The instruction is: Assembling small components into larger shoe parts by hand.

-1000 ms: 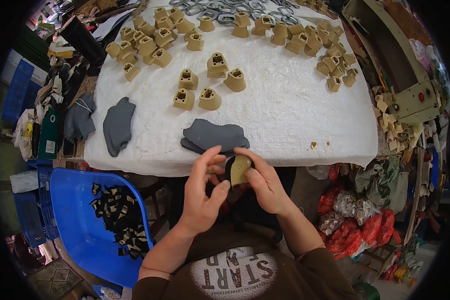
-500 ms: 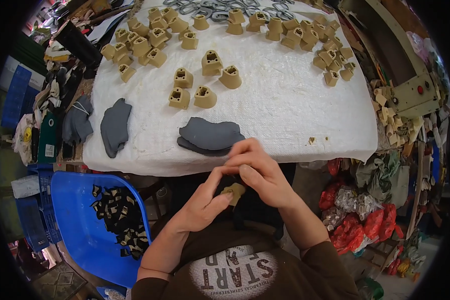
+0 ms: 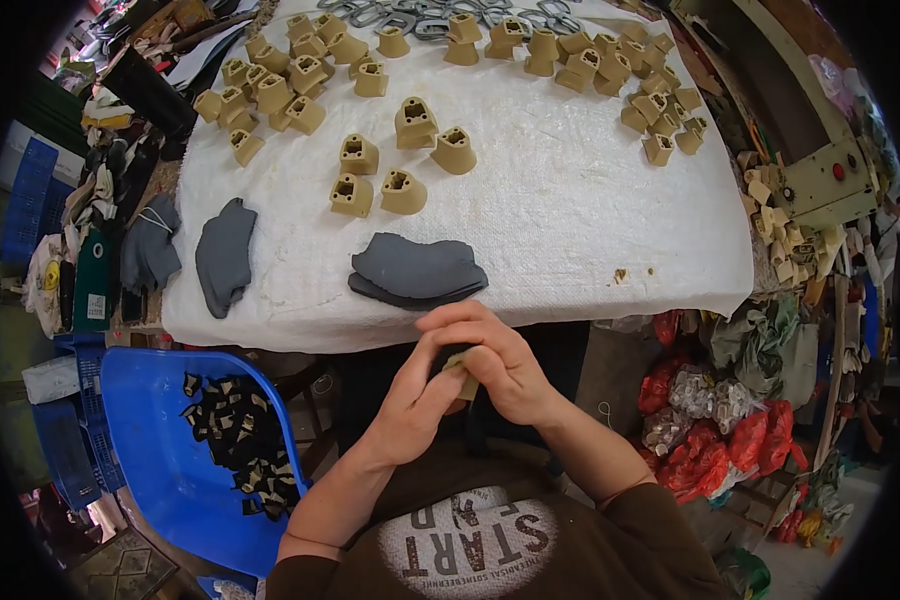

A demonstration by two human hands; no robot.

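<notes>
My left hand (image 3: 413, 398) and my right hand (image 3: 505, 370) meet just off the table's near edge, above my lap. Between them is a tan shoe heel (image 3: 467, 389), mostly covered by the fingers. My left hand grips it from the left, thumb against it, while my right fingers press around its top and right side. A dark patch shows in the gap between the hands; whether it is a cover piece on the heel I cannot tell. Just beyond the fingertips lies a stack of dark grey cover pieces (image 3: 417, 268).
More grey pieces (image 3: 226, 255) and a tied bundle (image 3: 152, 245) lie left on the white-covered table (image 3: 560, 235). Tan heels (image 3: 403, 192) stand in groups farther back, before grey rings (image 3: 425, 20). A blue basin (image 3: 150, 450) holds dark-and-tan heels; red bags (image 3: 690, 465) sit right.
My right hand has come down and closed around the heel, its fingers now meeting the left hand's. The view has shifted slightly; the things on the table stay as they were.
</notes>
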